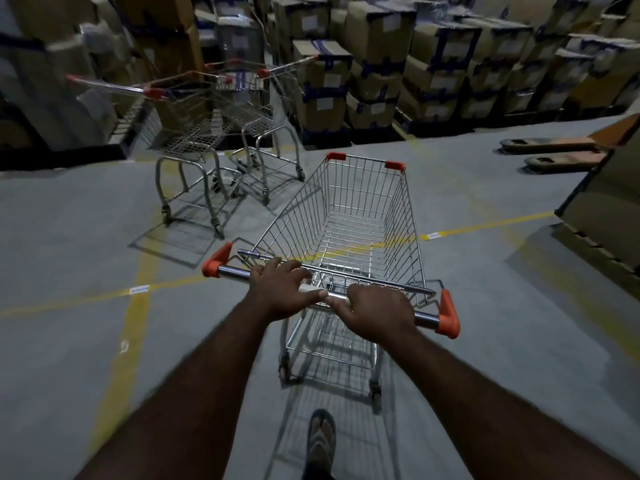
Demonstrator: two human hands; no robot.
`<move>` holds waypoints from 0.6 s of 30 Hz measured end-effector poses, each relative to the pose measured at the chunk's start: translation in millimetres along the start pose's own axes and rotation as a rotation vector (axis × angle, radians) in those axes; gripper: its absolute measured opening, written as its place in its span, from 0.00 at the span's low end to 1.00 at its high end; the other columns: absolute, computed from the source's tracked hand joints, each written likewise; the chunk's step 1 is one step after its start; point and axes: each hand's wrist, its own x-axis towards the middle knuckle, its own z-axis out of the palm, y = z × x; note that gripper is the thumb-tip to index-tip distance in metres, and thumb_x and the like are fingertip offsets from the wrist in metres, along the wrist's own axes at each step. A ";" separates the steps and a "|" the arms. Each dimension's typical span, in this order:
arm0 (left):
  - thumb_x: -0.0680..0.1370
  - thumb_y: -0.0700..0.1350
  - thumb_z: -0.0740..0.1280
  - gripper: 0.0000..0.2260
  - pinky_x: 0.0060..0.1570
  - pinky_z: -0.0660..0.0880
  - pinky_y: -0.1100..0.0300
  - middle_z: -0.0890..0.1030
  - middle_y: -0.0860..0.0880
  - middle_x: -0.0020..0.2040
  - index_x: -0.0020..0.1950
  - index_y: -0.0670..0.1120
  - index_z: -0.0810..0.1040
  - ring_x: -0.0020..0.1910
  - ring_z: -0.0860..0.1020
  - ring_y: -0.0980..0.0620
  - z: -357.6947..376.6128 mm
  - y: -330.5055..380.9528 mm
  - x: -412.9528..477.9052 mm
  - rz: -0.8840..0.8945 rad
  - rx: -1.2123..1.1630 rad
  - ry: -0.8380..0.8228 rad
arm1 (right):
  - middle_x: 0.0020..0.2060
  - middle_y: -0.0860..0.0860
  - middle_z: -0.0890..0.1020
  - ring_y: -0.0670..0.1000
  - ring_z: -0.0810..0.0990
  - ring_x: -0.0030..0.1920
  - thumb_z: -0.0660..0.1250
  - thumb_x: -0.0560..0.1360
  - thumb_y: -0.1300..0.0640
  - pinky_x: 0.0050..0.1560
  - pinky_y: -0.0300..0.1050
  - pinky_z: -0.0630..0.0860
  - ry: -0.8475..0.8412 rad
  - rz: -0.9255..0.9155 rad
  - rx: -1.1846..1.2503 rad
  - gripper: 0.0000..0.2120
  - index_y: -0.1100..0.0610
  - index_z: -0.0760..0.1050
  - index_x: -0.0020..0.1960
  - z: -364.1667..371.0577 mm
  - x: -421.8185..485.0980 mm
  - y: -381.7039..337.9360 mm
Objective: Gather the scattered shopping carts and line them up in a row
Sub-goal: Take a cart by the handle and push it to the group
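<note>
Shopping cart (pixel 346 220) sits mid-frame, directly ahead of the person, on a grey concrete floor (pixel 62 237) marked with yellow lines (pixel 138 306). One line runs under the basket. Dim warehouse: cardboard boxes (pixel 433 64) stacked on pallets along the back and left, pallet-jack forks (pixel 554 154) flat on the floor at right. Two more carts (pixel 207 133) stand close together ahead-left, near the box stacks and well apart from the held one; can't tell if nested. Both arms are bare and reach straight forward. Left hand (pixel 280 289) and right hand (pixel 375 313) sit side by side near the middle of the handle bar (pixel 235 273), thumbs almost touching, fingers curled over the bar and gripping it. Cart build: chrome wire-mesh basket tapering toward the front, smooth round chrome bar, orange plastic caps at the bar ends and front corners. One sandalled foot (pixel 322 441) is behind the rear wheels.
</note>
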 end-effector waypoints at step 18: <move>0.77 0.72 0.52 0.27 0.62 0.59 0.45 0.79 0.51 0.58 0.58 0.54 0.77 0.63 0.73 0.46 -71.7 -62.9 279.2 0.105 0.071 0.075 | 0.49 0.50 0.80 0.56 0.80 0.47 0.42 0.78 0.37 0.42 0.52 0.76 0.161 -0.174 0.017 0.26 0.49 0.72 0.61 19.4 284.0 72.3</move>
